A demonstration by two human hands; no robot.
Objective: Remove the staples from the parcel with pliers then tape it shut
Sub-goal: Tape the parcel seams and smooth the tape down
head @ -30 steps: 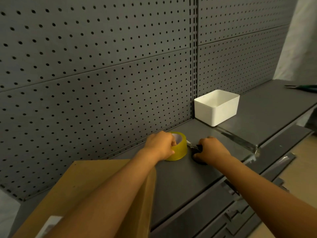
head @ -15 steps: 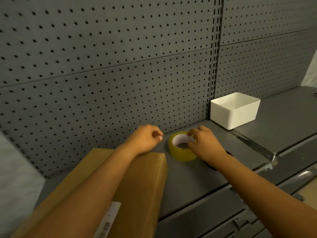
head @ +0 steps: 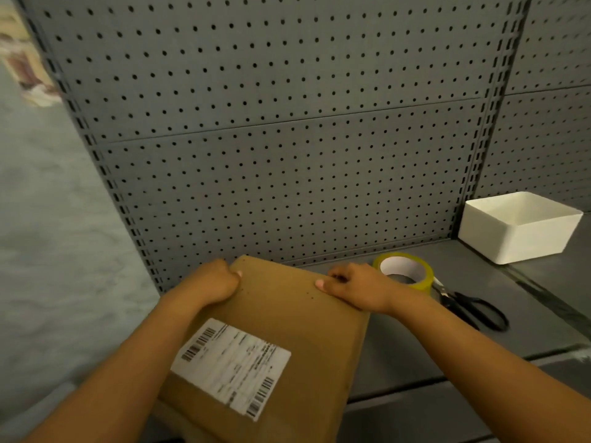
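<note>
A brown cardboard parcel point(head: 287, 318) with a white shipping label point(head: 230, 362) lies on the grey shelf point(head: 415, 356), its far end toward the pegboard. My left hand point(head: 214, 281) grips the parcel's far left corner. My right hand point(head: 355, 287) grips its far right edge, thumb on top. A roll of yellow tape point(head: 404, 273) lies flat just right of my right hand. Black-handled scissors point(head: 470, 306) lie to the right of the roll. No pliers are in view.
A white open bin point(head: 518, 231) stands at the back right against the grey pegboard point(head: 287, 139). The shelf's front edge runs below the scissors. A pale wall is at the left.
Both hands left the tape roll and scissors and moved left onto the parcel's far end. The view swung left and down, bringing the label into sight.
</note>
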